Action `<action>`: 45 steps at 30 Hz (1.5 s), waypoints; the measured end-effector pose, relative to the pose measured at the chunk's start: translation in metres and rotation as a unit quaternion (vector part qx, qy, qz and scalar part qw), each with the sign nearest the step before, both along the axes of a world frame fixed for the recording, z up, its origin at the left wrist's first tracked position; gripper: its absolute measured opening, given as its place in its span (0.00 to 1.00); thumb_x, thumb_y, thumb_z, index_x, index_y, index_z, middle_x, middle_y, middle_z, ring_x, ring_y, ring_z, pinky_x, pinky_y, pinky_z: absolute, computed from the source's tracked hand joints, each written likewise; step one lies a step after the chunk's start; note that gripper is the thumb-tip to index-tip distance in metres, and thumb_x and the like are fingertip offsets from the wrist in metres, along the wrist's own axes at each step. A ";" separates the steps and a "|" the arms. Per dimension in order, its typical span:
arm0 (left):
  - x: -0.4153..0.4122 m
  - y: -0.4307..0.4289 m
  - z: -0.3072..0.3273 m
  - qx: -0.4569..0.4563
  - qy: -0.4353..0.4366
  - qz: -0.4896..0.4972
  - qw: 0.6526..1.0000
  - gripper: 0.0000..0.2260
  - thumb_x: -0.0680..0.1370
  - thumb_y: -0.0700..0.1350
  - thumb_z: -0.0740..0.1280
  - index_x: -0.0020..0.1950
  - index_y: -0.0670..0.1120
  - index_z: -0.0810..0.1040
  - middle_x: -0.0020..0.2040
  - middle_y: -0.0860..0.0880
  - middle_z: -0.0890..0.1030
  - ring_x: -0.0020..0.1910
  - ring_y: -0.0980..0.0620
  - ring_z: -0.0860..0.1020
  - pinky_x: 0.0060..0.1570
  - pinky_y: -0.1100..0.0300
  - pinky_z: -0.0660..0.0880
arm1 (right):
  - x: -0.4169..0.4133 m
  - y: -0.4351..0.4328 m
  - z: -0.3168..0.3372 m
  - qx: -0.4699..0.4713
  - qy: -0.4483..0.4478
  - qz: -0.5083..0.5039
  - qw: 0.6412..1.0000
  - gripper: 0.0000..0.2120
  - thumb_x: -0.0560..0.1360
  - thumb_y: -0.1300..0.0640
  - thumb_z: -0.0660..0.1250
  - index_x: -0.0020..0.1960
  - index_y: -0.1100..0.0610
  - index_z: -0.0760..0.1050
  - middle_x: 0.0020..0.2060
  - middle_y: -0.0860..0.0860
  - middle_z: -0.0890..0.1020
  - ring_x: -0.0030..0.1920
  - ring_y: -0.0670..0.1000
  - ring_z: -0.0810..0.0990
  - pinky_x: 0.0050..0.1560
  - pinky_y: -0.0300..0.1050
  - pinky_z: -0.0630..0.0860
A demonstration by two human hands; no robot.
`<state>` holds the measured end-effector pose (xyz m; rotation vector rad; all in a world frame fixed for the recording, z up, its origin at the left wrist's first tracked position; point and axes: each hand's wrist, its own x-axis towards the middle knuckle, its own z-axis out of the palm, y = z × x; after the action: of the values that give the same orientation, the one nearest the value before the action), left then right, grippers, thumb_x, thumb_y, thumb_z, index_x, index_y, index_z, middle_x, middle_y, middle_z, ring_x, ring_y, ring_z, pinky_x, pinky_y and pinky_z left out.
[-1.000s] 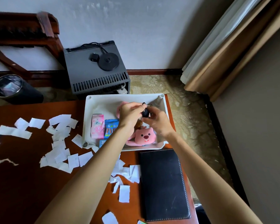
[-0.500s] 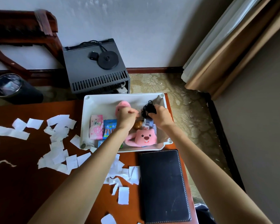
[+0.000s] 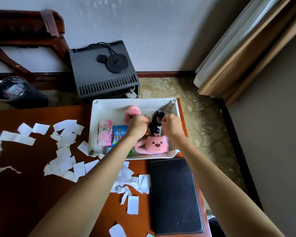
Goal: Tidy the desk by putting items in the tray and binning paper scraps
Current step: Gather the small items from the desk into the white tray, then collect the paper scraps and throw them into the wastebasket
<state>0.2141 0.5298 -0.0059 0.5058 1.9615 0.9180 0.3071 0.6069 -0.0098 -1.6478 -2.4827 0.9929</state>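
Paper scraps litter the worktop left of the white tray; a black folder lies before it. The black cord bundle reaches lower into the tray than a moment ago. The right hand pinches its top; the left hand curls just beside it, grip hidden.

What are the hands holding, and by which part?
The right hand pinches a black tangled thing near its top. Whether the left hand grips it cannot be told.
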 end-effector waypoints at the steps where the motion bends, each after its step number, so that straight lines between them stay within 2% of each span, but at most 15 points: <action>1: -0.001 -0.001 0.003 0.000 -0.004 -0.003 1.000 0.17 0.77 0.29 0.53 0.40 0.41 0.79 0.44 0.38 0.78 0.41 0.44 0.77 0.41 0.57 0.74 | 0.001 -0.001 0.003 0.007 0.001 -0.004 1.000 0.12 0.73 0.71 0.56 0.48 0.70 0.78 0.46 0.64 0.82 0.47 0.63 0.80 0.48 0.52 0.78; 3: -0.001 -0.005 0.010 0.007 0.001 -0.013 1.000 0.17 0.77 0.29 0.53 0.38 0.42 0.77 0.42 0.41 0.76 0.38 0.47 0.75 0.37 0.61 0.72 | 0.003 -0.005 0.011 0.012 0.005 -0.005 1.000 0.12 0.73 0.71 0.56 0.49 0.70 0.77 0.47 0.65 0.82 0.48 0.64 0.79 0.48 0.51 0.77; 5: -0.002 -0.013 0.021 0.019 0.042 -0.024 0.999 0.14 0.76 0.28 0.55 0.44 0.37 0.80 0.45 0.43 0.75 0.46 0.45 0.75 0.44 0.59 0.74 | 0.007 -0.015 0.023 0.019 0.007 -0.004 1.000 0.12 0.73 0.70 0.56 0.50 0.69 0.77 0.47 0.65 0.81 0.48 0.64 0.79 0.46 0.50 0.75; 7: 0.000 -0.027 0.038 0.020 0.106 -0.035 0.994 0.13 0.76 0.30 0.57 0.45 0.38 0.81 0.46 0.46 0.76 0.50 0.47 0.74 0.43 0.63 0.71 | 0.010 -0.027 0.035 0.028 0.007 -0.004 1.000 0.12 0.74 0.68 0.56 0.50 0.66 0.76 0.49 0.65 0.81 0.49 0.64 0.78 0.46 0.48 0.73; 9: 0.003 -0.048 0.057 0.027 0.157 -0.053 0.986 0.13 0.78 0.33 0.56 0.51 0.40 0.80 0.53 0.45 0.79 0.54 0.46 0.76 0.47 0.64 0.68 | 0.013 -0.046 0.048 0.045 0.006 0.001 0.999 0.12 0.74 0.67 0.55 0.50 0.65 0.76 0.49 0.64 0.80 0.48 0.64 0.79 0.42 0.47 0.72; 12: 0.009 -0.087 0.084 0.029 0.208 -0.062 0.976 0.13 0.79 0.35 0.55 0.56 0.40 0.78 0.57 0.41 0.80 0.56 0.44 0.78 0.50 0.59 0.72 | 0.017 -0.085 0.064 0.079 0.034 0.011 0.996 0.12 0.75 0.66 0.55 0.53 0.65 0.75 0.51 0.64 0.79 0.49 0.63 0.80 0.45 0.49 0.75; 16: 0.010 -0.154 0.096 0.003 0.277 -0.044 0.960 0.13 0.80 0.38 0.55 0.58 0.39 0.76 0.58 0.40 0.79 0.56 0.43 0.77 0.51 0.52 0.75 | 0.025 -0.159 0.075 0.092 0.083 0.054 0.991 0.12 0.76 0.69 0.55 0.53 0.66 0.75 0.50 0.63 0.80 0.51 0.61 0.78 0.45 0.47 0.70; 18: 0.013 -0.190 0.092 -0.014 0.288 -0.036 0.957 0.12 0.80 0.39 0.56 0.59 0.39 0.75 0.59 0.40 0.79 0.58 0.43 0.77 0.51 0.53 0.75 | 0.029 -0.193 0.068 0.087 0.078 0.077 0.990 0.12 0.75 0.68 0.55 0.54 0.66 0.74 0.51 0.63 0.80 0.51 0.62 0.79 0.47 0.48 0.72; 22: 0.030 -0.270 0.084 -0.066 0.282 -0.001 0.957 0.13 0.81 0.39 0.56 0.61 0.40 0.75 0.61 0.41 0.78 0.60 0.44 0.75 0.53 0.56 0.73 | 0.036 -0.257 0.051 0.054 0.029 0.113 0.992 0.12 0.75 0.68 0.55 0.54 0.65 0.75 0.53 0.62 0.79 0.53 0.61 0.79 0.43 0.44 0.71; 25: 0.051 -0.333 0.070 -0.129 0.287 0.030 0.949 0.14 0.81 0.40 0.55 0.62 0.42 0.75 0.61 0.43 0.78 0.62 0.44 0.74 0.57 0.54 0.72 | 0.039 -0.308 0.036 0.052 0.035 0.203 0.977 0.11 0.71 0.70 0.57 0.47 0.67 0.76 0.44 0.66 0.81 0.45 0.64 0.82 0.39 0.48 0.77; 29: 0.081 -0.405 0.049 -0.200 0.294 0.028 0.934 0.13 0.80 0.40 0.56 0.61 0.40 0.76 0.59 0.42 0.79 0.59 0.44 0.76 0.56 0.54 0.72 | 0.044 -0.368 0.024 -0.026 -0.048 0.305 0.951 0.14 0.75 0.65 0.57 0.60 0.63 0.71 0.58 0.63 0.76 0.58 0.64 0.75 0.57 0.52 0.72; 34: 0.085 -0.474 0.035 -0.262 0.284 0.040 0.921 0.13 0.81 0.42 0.56 0.61 0.42 0.75 0.57 0.44 0.79 0.56 0.48 0.78 0.51 0.60 0.73 | 0.034 -0.426 0.016 0.007 -0.127 0.431 0.893 0.19 0.77 0.62 0.54 0.68 0.61 0.66 0.69 0.60 0.66 0.70 0.59 0.65 0.73 0.55 0.55; 38: 0.060 -0.514 0.031 -0.305 0.283 0.060 0.907 0.13 0.81 0.43 0.57 0.64 0.42 0.73 0.58 0.44 0.78 0.56 0.48 0.77 0.52 0.58 0.75 | 0.012 -0.459 0.020 0.029 -0.157 0.483 0.861 0.21 0.78 0.63 0.55 0.70 0.60 0.63 0.71 0.60 0.62 0.73 0.59 0.60 0.75 0.56 0.52; 42: 0.012 -0.548 0.033 -0.311 0.300 0.082 0.898 0.16 0.81 0.44 0.57 0.67 0.42 0.70 0.62 0.44 0.76 0.61 0.47 0.75 0.56 0.58 0.74 | -0.034 -0.493 0.024 0.053 -0.161 0.491 0.854 0.23 0.77 0.63 0.58 0.71 0.59 0.61 0.69 0.58 0.65 0.70 0.59 0.64 0.73 0.55 0.58; 45: -0.041 -0.580 0.034 -0.295 0.316 0.096 0.897 0.15 0.81 0.45 0.57 0.66 0.42 0.71 0.61 0.44 0.76 0.60 0.47 0.76 0.55 0.58 0.74 | -0.086 -0.528 0.025 0.055 -0.168 0.494 0.851 0.21 0.76 0.63 0.57 0.69 0.60 0.63 0.66 0.59 0.68 0.68 0.59 0.66 0.72 0.55 0.60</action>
<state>0.1727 -0.0501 0.0277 0.2650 2.7760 0.2189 0.2206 0.0793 0.0147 -0.4136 -3.6058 0.5247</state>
